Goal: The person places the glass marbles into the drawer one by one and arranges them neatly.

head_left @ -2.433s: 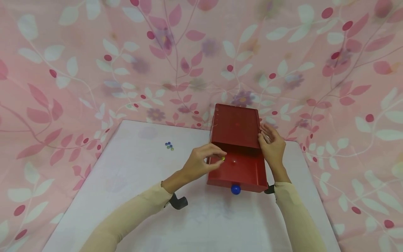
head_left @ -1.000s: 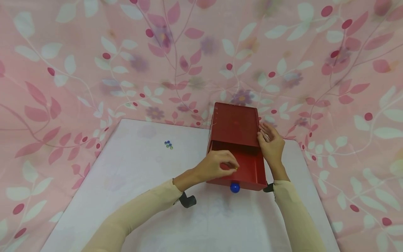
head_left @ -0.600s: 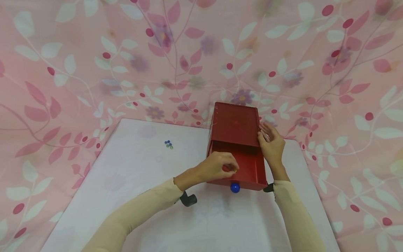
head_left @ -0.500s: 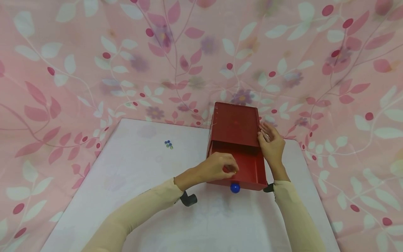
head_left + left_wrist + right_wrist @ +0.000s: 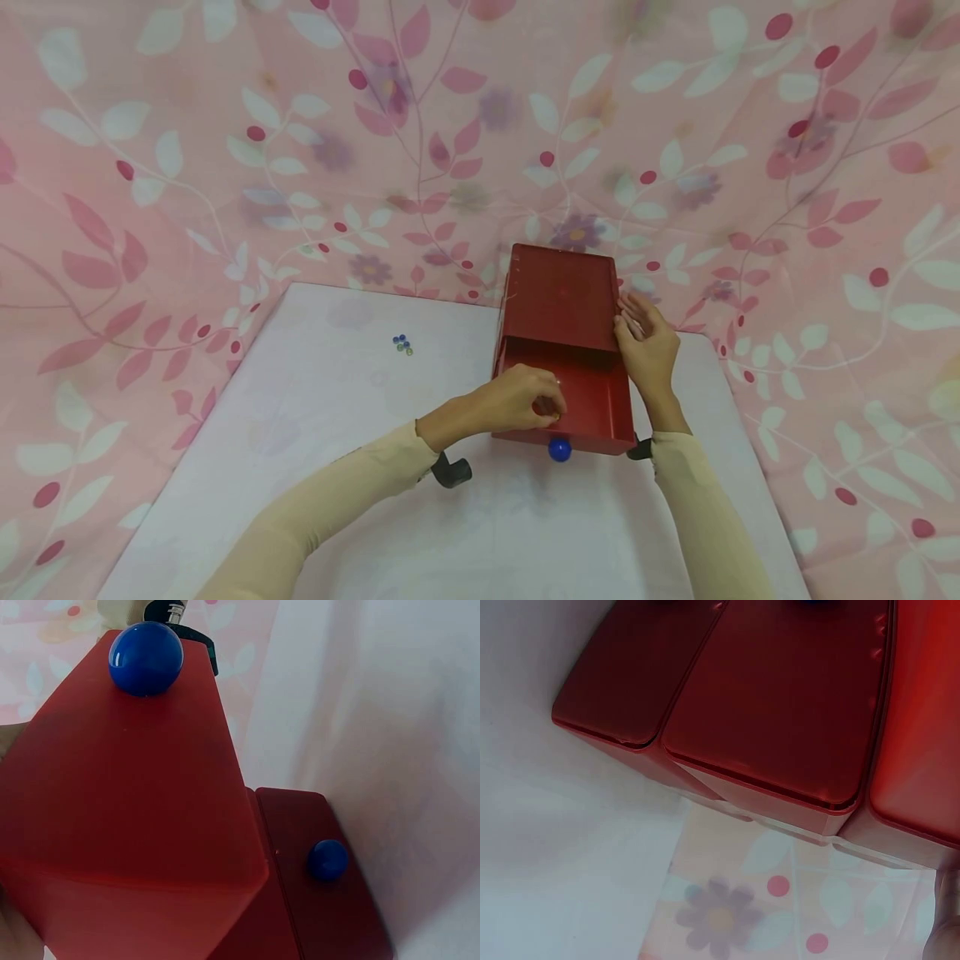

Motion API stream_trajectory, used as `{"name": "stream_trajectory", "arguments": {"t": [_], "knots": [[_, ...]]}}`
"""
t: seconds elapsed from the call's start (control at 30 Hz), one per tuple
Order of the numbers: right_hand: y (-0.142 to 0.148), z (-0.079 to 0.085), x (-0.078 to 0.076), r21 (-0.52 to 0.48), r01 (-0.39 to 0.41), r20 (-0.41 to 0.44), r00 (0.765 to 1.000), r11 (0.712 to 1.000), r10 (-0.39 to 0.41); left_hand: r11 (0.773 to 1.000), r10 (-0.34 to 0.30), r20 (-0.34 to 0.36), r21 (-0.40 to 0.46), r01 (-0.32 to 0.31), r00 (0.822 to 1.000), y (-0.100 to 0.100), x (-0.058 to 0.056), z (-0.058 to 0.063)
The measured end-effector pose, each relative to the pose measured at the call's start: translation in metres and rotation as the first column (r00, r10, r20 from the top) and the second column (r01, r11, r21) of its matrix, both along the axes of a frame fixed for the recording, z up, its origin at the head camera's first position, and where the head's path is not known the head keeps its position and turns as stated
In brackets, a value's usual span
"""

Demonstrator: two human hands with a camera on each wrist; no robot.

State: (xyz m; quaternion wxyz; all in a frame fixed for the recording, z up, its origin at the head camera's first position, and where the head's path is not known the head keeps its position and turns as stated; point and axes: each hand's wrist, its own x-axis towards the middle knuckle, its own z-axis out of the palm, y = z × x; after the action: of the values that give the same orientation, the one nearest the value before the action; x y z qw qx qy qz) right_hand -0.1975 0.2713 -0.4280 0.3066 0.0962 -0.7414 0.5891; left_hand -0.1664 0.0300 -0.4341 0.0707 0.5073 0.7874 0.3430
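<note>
- Biggest thing in shot: the pink floral cloth [image 5: 225, 150] draped behind and around the work area.
- On it sits the pale table [image 5: 322, 467], running from the near edge up to the backdrop.
- At the table's far right stands the red drawer box [image 5: 561, 296], its top drawer [image 5: 592, 400] pulled out towards the person, open side up.
- The right hand [image 5: 647, 346] lies flat against the box's right side, fingers straight and relaxed, gripping nothing.
- The left hand [image 5: 517, 400] hangs over the near left corner of the open drawer, fingertips drawn together inside it in a narrow pinch; something tiny and yellowish glints at the tips, too small to identify.
- A round blue knob [image 5: 559, 449] sticks out of the drawer's front, just beside that left hand; the left wrist view shows a second blue knob [image 5: 328, 859] on a lower drawer front.
- Smallest of all: a little cluster of beads [image 5: 402, 343], blue and green, lying on the table well apart from the box, out to the left.
</note>
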Motion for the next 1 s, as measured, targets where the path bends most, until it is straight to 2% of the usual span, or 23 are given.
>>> {"name": "stream_trajectory", "arguments": {"t": [0.23,0.77,1.0], "knots": [[-0.0007,0.0003,-0.0003,-0.007,-0.002,0.011,1.000,1.000,0.002,1.000,-0.010,0.004,0.024,0.010,1.000,0.0004,-0.0007,-0.0007],[-0.0001,0.0003,-0.0013,-0.032,-0.001,0.022,1.000,0.999,0.002,0.999,0.009,-0.029,0.037,-0.008,1.000,0.0003,-0.0016,-0.0015],[0.0003,-0.0002,-0.0020,-0.030,0.002,0.021,1.000,1.000,-0.001,0.995,0.012,-0.022,0.099,-0.010,1.000,-0.0012,-0.0023,-0.0020]]}}
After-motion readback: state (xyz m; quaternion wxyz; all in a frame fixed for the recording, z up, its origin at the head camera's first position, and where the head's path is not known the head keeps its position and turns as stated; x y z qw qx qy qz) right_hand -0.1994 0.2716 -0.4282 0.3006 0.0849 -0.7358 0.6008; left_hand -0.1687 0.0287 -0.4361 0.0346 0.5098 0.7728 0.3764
